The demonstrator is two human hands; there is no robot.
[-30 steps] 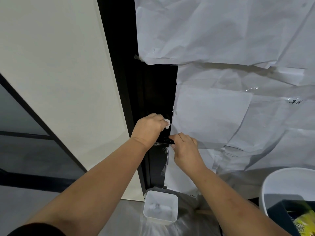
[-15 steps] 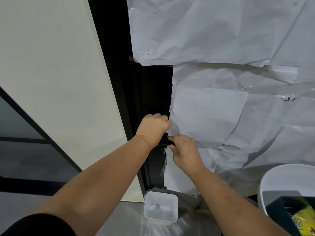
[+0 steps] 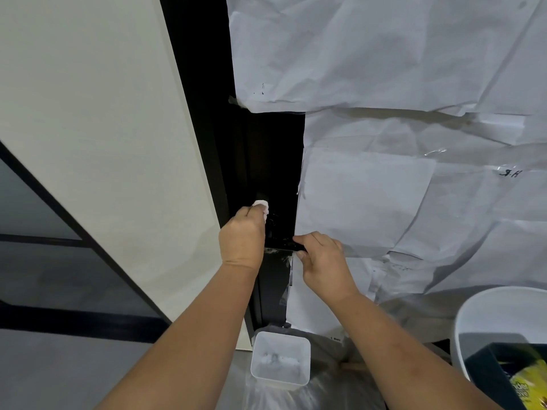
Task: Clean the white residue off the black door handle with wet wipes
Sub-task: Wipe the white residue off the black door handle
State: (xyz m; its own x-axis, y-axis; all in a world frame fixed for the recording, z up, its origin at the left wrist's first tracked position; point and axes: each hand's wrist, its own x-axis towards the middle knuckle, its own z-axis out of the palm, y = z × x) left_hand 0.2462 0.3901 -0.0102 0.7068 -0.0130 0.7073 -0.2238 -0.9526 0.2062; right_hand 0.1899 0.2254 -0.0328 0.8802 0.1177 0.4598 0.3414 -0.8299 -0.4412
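Head view: black door handle (image 3: 281, 247), white residue beneath.

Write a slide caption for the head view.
Left hand wipes black door handle with wet wipe; right hand steadies it.

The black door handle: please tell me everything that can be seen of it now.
The black door handle is a slim, flat lever, seemingly metal, lying roughly level across the dark door strip between white paper sheets. White smears show on it near its left part. The right hand pinches its right end; the left hand, gripping a wet wipe, covers its left end. Its mounting is hidden.
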